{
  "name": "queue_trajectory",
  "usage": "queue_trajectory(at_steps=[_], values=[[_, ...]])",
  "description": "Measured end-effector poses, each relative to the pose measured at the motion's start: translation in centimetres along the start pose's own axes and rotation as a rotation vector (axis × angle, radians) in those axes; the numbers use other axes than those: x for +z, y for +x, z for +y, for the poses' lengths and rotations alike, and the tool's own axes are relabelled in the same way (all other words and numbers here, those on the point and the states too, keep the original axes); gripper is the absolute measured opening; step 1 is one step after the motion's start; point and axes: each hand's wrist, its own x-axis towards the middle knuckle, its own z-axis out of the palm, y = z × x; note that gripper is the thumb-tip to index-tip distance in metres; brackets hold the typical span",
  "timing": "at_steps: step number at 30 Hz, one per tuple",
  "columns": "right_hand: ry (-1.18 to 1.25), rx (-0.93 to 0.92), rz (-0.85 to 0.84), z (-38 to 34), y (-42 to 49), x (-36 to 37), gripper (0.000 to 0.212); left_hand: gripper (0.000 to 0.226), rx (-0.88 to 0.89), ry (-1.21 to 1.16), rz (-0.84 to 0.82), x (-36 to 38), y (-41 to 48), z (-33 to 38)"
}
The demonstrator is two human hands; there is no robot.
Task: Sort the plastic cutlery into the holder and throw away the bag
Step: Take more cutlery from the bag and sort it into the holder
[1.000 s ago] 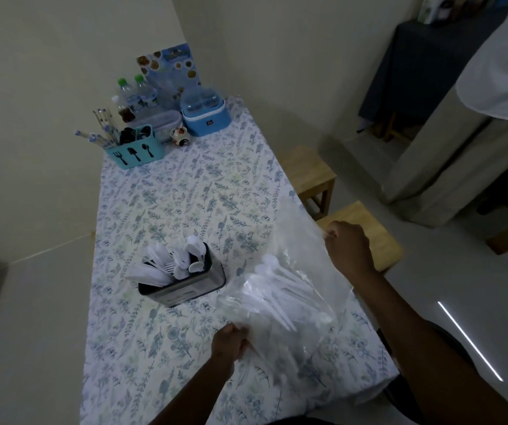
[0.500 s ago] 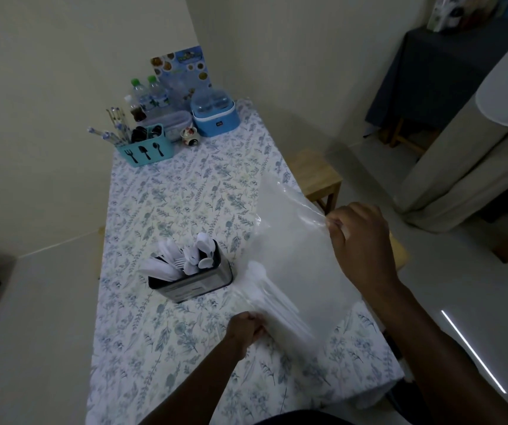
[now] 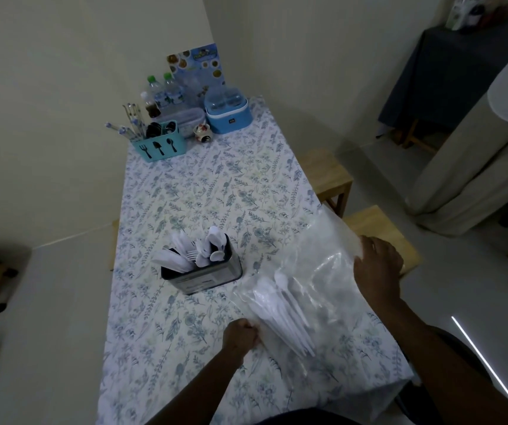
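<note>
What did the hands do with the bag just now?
The right hand swung the top of the plastic bag down from upright; it now lies low over the table, white cutlery still inside. The left hand kept gripping its near end. The holder stayed put.

No legible text anywhere.

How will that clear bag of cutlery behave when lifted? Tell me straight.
Probably floppy: the clear bag sags and creases between the left hand and the right hand. Likely light for its size, holding thin white cutlery. The pieces lie bunched near the left hand, so they may slide when it tilts.
</note>
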Motion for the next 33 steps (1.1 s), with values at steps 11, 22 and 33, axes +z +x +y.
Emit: queue_trajectory(at_steps=[11, 22, 33], values=[[-0.014, -0.366, -0.455, -6.5, -9.1, 3.2, 0.012, 0.012, -0.155, -0.324, -0.133, 2.0, -0.7, 0.2], [0.134, -0.377, -0.622, -7.5, -12.8, 5.7, 0.023, 0.029, -0.139, -0.471, -0.220, 1.7, -2.1, 0.2], [0.350, -0.259, -0.705, -6.6, -11.8, 6.1, 0.020, 0.020, -0.154, -0.520, -0.196, 1.8, -3.2, 0.5]])
